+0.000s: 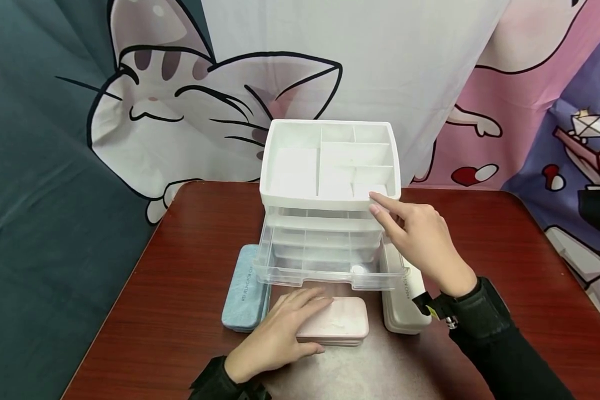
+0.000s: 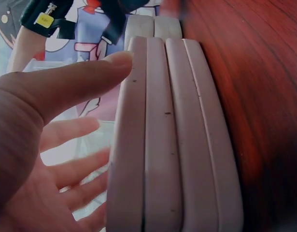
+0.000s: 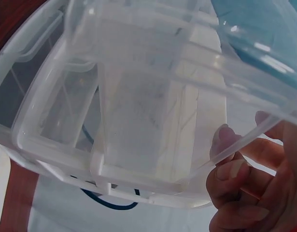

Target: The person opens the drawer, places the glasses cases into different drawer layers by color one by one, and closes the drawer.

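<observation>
In the middle stands a white plastic drawer organizer with a divided top tray. Its clear drawer juts out below toward me. My right hand touches the organizer's front right corner, two fingertips right at the rim; its other fingers look bent in the right wrist view. My left hand lies over the left end of a pink case, fingers stretched across its top and thumb reaching along its near side. The left wrist view shows two pink cases stacked, with the thumb at the upper edge.
A blue case lies left of the open drawer. On the right, off-white cases sit partly under the drawer's edge. The reddish-brown wooden table meets a cartoon-printed cloth behind the organizer.
</observation>
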The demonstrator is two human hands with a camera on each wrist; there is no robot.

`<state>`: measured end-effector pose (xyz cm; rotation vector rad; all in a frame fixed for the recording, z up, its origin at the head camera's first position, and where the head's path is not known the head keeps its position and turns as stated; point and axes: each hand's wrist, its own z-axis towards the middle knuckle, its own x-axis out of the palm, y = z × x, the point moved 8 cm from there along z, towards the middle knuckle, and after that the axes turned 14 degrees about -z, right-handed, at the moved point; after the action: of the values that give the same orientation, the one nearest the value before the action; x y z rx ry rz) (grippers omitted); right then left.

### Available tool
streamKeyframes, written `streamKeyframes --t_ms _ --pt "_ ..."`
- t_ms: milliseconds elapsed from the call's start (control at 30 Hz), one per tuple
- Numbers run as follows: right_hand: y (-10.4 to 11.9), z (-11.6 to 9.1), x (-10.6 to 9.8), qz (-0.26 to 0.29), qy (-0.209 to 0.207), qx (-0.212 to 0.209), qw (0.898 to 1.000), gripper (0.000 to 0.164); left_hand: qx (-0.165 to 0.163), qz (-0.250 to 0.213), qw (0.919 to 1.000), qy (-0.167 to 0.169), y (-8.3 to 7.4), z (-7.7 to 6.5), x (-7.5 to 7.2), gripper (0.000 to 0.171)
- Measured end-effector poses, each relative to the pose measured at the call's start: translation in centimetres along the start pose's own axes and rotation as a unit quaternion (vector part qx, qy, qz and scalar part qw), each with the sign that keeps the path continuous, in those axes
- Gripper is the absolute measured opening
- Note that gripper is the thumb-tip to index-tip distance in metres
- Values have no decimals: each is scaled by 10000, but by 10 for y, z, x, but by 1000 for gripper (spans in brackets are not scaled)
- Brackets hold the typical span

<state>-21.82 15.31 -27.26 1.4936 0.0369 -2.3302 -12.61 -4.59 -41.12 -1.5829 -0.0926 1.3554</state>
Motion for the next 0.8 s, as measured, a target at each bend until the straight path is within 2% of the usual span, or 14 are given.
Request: streamKeyframes --t_ms 233,400,800 --pt "-2 2 0 82 -15 65 9999 36 296 555 9980 -68 3 1 2 68" --pt "-3 2 0 107 -95 61 9999 34 434 781 9960 -83 2 0 3 62" --pt "-5 2 2 270 -115 53 9996 33 646 885 9940 -46 -8 -3 0 60"
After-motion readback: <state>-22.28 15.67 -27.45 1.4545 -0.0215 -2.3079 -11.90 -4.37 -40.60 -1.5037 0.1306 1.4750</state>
